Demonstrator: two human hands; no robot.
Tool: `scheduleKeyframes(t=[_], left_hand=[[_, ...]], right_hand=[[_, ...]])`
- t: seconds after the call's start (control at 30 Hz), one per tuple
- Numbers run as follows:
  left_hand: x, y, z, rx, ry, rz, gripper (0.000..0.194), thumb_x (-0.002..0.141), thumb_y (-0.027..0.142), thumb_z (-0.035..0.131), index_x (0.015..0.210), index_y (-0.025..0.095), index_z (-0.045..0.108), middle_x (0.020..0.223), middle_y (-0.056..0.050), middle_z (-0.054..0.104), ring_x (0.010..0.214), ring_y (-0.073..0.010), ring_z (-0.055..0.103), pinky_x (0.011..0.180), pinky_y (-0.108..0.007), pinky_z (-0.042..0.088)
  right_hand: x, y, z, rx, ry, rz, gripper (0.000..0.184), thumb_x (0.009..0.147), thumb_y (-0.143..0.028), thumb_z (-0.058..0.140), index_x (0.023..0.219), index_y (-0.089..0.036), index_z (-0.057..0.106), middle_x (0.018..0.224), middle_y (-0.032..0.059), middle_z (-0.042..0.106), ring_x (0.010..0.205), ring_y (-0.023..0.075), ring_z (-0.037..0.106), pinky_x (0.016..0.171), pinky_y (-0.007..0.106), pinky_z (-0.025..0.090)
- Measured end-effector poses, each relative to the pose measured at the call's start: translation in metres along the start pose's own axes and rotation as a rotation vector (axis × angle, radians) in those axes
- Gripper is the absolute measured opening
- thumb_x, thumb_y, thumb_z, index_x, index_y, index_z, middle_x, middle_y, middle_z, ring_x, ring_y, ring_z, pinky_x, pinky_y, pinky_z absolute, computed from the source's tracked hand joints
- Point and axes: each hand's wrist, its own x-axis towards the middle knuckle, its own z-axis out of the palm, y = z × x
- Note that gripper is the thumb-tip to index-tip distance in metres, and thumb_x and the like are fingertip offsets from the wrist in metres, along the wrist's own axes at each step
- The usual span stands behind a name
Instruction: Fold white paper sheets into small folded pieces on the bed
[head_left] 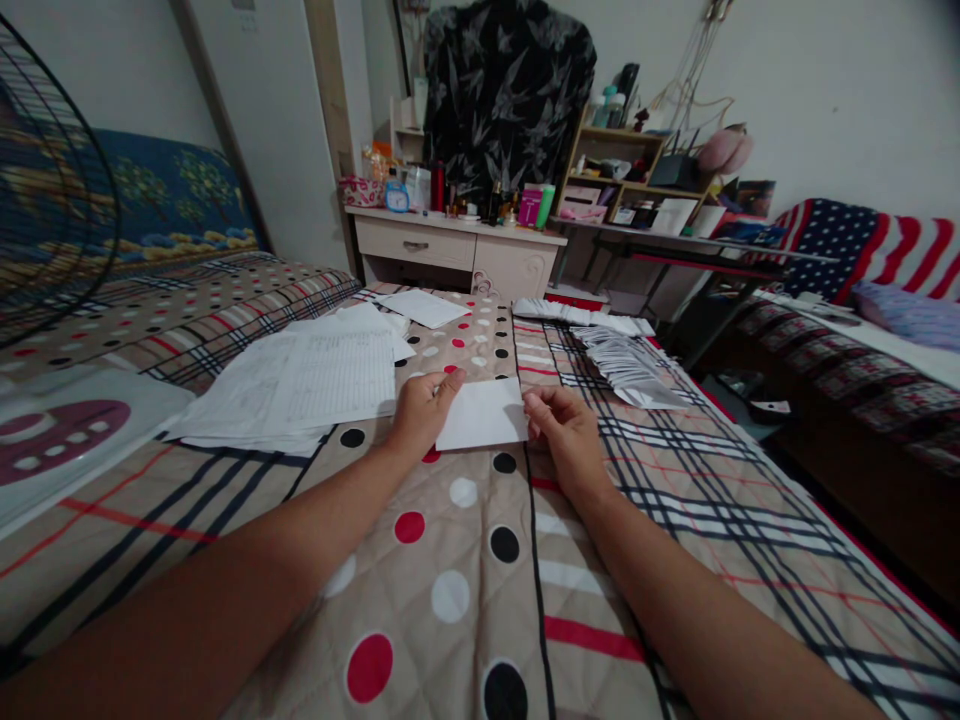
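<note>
A small white sheet of paper is held between my two hands above the quilted bed cover. My left hand grips its left edge, thumb on top. At the right edge, the thumb and fingers of my right hand pinch the paper. Left of my hands lies a spread pile of printed sheets with ruled lines. Beyond it rests another white paper. On the right, folded white papers lie fanned in an overlapping row.
A patterned quilted cover spreads under everything. A fan's wire guard stands at the far left, above a white plastic item with a purple print. Behind are a white dresser and a cluttered desk shelf.
</note>
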Motion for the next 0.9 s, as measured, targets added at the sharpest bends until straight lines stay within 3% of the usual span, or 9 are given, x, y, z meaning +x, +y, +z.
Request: scheduleKeyframes(t=[0.13, 0.23, 0.37, 0.47, 0.53, 0.67, 0.77, 0.9], left_hand=[[-0.001, 0.003, -0.001, 0.033, -0.001, 0.016, 0.051, 0.086, 0.055, 0.049, 0.054, 0.016, 0.051, 0.050, 0.003, 0.039, 0.052, -0.0110, 0.038, 0.048, -0.024, 0.024], [-0.002, 0.007, -0.002, 0.045, -0.017, 0.030, 0.050, 0.087, 0.054, 0.048, 0.055, 0.016, 0.052, 0.051, 0.003, 0.039, 0.052, -0.0107, 0.038, 0.049, -0.025, 0.025], [-0.004, 0.012, -0.002, 0.058, -0.080, 0.085, 0.048, 0.087, 0.052, 0.050, 0.057, 0.015, 0.056, 0.053, 0.003, 0.040, 0.054, -0.0106, 0.039, 0.051, -0.025, 0.027], [-0.007, 0.016, -0.002, 0.059, -0.130, 0.121, 0.049, 0.086, 0.052, 0.051, 0.056, 0.014, 0.056, 0.052, 0.003, 0.039, 0.054, -0.0102, 0.039, 0.052, -0.025, 0.027], [-0.008, 0.018, -0.002, 0.054, -0.143, 0.136, 0.049, 0.086, 0.052, 0.052, 0.054, 0.014, 0.054, 0.052, 0.003, 0.039, 0.053, -0.0097, 0.038, 0.051, -0.024, 0.027], [-0.008, 0.018, -0.003, 0.048, -0.103, 0.142, 0.048, 0.084, 0.052, 0.055, 0.055, 0.015, 0.054, 0.052, 0.003, 0.040, 0.053, -0.0100, 0.038, 0.052, -0.024, 0.028], [-0.006, 0.018, -0.005, 0.057, -0.027, 0.135, 0.046, 0.085, 0.050, 0.054, 0.053, 0.016, 0.051, 0.052, 0.003, 0.036, 0.054, -0.0104, 0.035, 0.052, -0.025, 0.026], [-0.005, 0.018, -0.006, 0.072, 0.025, 0.130, 0.048, 0.084, 0.050, 0.053, 0.050, 0.017, 0.043, 0.052, 0.003, 0.030, 0.053, -0.0102, 0.031, 0.051, -0.025, 0.024]], right_hand=[[0.000, 0.002, -0.001, -0.011, -0.005, 0.044, 0.028, 0.068, -0.041, 0.075, 0.080, -0.019, 0.062, 0.071, -0.0014, 0.058, 0.055, 0.0096, 0.045, 0.049, 0.023, 0.034], [0.001, 0.004, -0.001, -0.068, -0.016, 0.076, 0.029, 0.067, -0.042, 0.075, 0.080, -0.019, 0.063, 0.066, -0.0019, 0.056, 0.054, 0.0109, 0.045, 0.048, 0.023, 0.033], [0.003, 0.005, 0.001, -0.141, -0.002, 0.018, 0.031, 0.063, -0.039, 0.078, 0.081, -0.019, 0.063, 0.075, 0.0013, 0.062, 0.063, 0.0136, 0.052, 0.052, 0.024, 0.039], [0.004, 0.004, 0.001, -0.057, 0.021, 0.042, 0.044, 0.058, -0.036, 0.082, 0.093, -0.020, 0.062, 0.086, 0.0030, 0.065, 0.068, 0.0143, 0.056, 0.054, 0.024, 0.042], [0.005, 0.004, 0.000, 0.021, -0.013, 0.117, 0.041, 0.059, -0.038, 0.082, 0.090, -0.019, 0.062, 0.077, 0.0013, 0.064, 0.061, 0.0124, 0.054, 0.051, 0.023, 0.040], [0.006, 0.007, -0.004, 0.068, 0.037, 0.142, 0.031, 0.066, -0.042, 0.078, 0.072, -0.016, 0.062, 0.058, -0.0033, 0.055, 0.049, 0.0075, 0.044, 0.046, 0.021, 0.033], [0.007, 0.008, -0.005, 0.124, 0.079, 0.109, 0.035, 0.071, -0.050, 0.073, 0.077, -0.017, 0.063, 0.065, -0.0022, 0.059, 0.050, 0.0073, 0.046, 0.046, 0.020, 0.035], [0.005, 0.006, -0.003, 0.110, -0.029, 0.172, 0.039, 0.073, -0.055, 0.069, 0.087, -0.019, 0.063, 0.072, 0.0002, 0.063, 0.054, 0.0113, 0.054, 0.048, 0.022, 0.040]])
